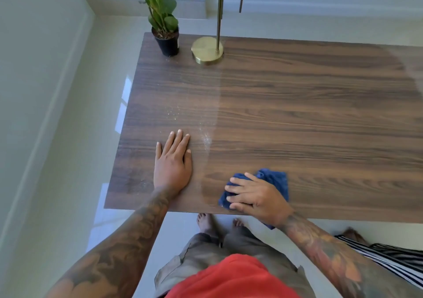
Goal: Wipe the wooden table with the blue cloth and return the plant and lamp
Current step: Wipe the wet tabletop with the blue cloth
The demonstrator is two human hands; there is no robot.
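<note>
Near the counter's (297,105) front edge the right hand (254,197) presses the bunched cloth (278,181) down to wipe — left hand (172,160) flat, bracing — plant (163,20) and lamp (208,50) parked in the far corner.

Only the plant (164,20) and lamp (207,50), side by side, block the counter's (297,105) far left corner; the rest lies open.

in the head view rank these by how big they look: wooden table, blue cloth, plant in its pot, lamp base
1. wooden table, by far the largest.
2. plant with its pot.
3. blue cloth, though the right hand covers part of it and it lies nearer the camera, so its place against the plant is unsure.
4. lamp base.
</note>
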